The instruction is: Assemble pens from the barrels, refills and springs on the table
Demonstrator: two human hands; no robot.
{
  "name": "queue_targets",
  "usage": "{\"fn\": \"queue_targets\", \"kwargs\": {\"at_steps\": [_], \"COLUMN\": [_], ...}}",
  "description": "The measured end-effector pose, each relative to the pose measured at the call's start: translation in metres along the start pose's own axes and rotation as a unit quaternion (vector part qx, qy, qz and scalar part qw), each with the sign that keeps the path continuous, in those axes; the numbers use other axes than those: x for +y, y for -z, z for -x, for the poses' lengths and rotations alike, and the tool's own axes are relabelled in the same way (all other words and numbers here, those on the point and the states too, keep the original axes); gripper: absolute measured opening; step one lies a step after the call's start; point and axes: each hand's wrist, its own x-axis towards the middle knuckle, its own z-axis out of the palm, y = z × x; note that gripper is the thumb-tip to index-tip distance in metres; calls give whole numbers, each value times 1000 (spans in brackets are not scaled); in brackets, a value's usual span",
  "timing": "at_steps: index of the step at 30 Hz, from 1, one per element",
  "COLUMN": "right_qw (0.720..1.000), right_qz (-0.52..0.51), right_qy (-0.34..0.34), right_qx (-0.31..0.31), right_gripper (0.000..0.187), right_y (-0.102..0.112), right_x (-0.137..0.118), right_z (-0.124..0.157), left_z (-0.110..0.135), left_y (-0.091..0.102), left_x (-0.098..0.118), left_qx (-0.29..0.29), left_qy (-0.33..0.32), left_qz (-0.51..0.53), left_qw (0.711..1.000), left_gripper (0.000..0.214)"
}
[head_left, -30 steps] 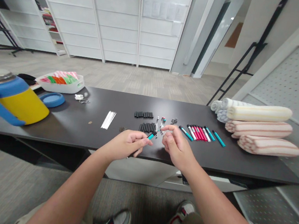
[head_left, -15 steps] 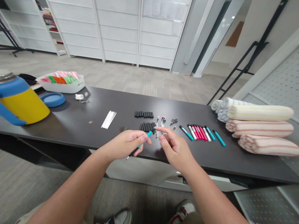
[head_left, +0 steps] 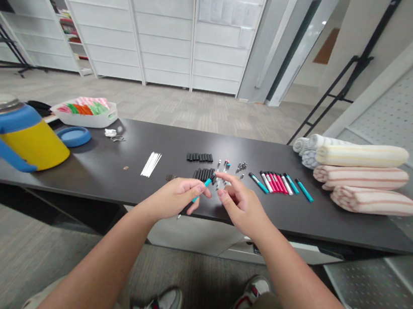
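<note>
A teal and black pen (head_left: pixel 208 182) slants up to the right, gripped in my left hand (head_left: pixel 175 194) over the table's front edge. My right hand (head_left: pixel 243 206) holds nothing, its thumb and index finger apart. That index fingertip is at the pen's dark upper end; whether it touches I cannot tell. Just beyond the hands lie black pen grips (head_left: pixel 204 174) and small metal and coloured parts (head_left: pixel 225 165), partly covered by my fingers. Tiny springs (head_left: pixel 171 177) sit by my left hand. White refills (head_left: pixel 151 164) lie farther left.
Right of my hands, red, white and teal pens (head_left: pixel 278 182) lie in a row beside rolled towels (head_left: pixel 363 176). More black grips (head_left: pixel 199 157) lie farther back. At left are a blue-yellow jug (head_left: pixel 36 145), a blue lid (head_left: pixel 74 136) and a white tray (head_left: pixel 93 120).
Almost nothing differs. The view shifts slightly, and both hands keep nearly the same pose around the pen.
</note>
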Motion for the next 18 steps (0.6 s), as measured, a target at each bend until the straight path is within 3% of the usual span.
{"fn": "queue_targets", "kwargs": {"at_steps": [9, 12, 15, 18], "right_qw": [1000, 997, 973, 939], "right_qz": [-19, -9, 99, 263], "right_qy": [-6, -34, -65, -57], "right_qx": [-10, 71, 199, 214], "right_gripper": [46, 41, 32, 28], "right_y": [-1, 1, 12, 28], "right_x": [-1, 3, 13, 29], "right_z": [-1, -1, -3, -5], "left_z": [-1, -3, -4, -5], "left_y": [0, 0, 0, 0], "left_x": [-2, -2, -3, -5], "left_qx": [12, 29, 37, 58], "left_qy": [1, 4, 9, 3], "left_qz": [15, 50, 90, 131], "left_qw": [1000, 998, 995, 990], "left_gripper": [48, 50, 50, 48]}}
